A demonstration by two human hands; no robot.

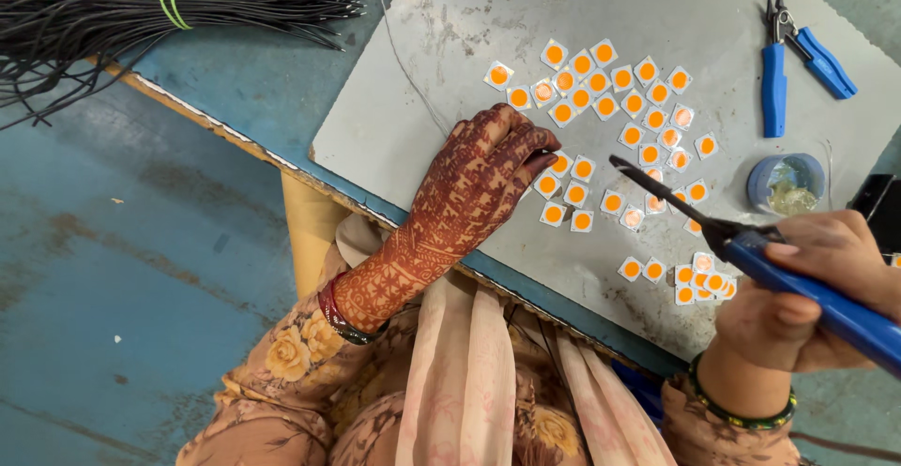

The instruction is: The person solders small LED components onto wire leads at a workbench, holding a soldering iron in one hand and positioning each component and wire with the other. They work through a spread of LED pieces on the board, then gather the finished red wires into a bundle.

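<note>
Orange chips [601,119] were spread on the grey desk [422,100]. One chip was pressed under the left hand [479,180]. A blue iron [751,250], held tight by the right hand [812,302], was pointed left at it.

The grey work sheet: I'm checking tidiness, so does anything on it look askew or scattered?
Somewhat. The orange-centred square chips lie loose at mixed angles, some overlapping, in an uneven spread across the grey sheet. Nothing looks spilled or broken.
</note>
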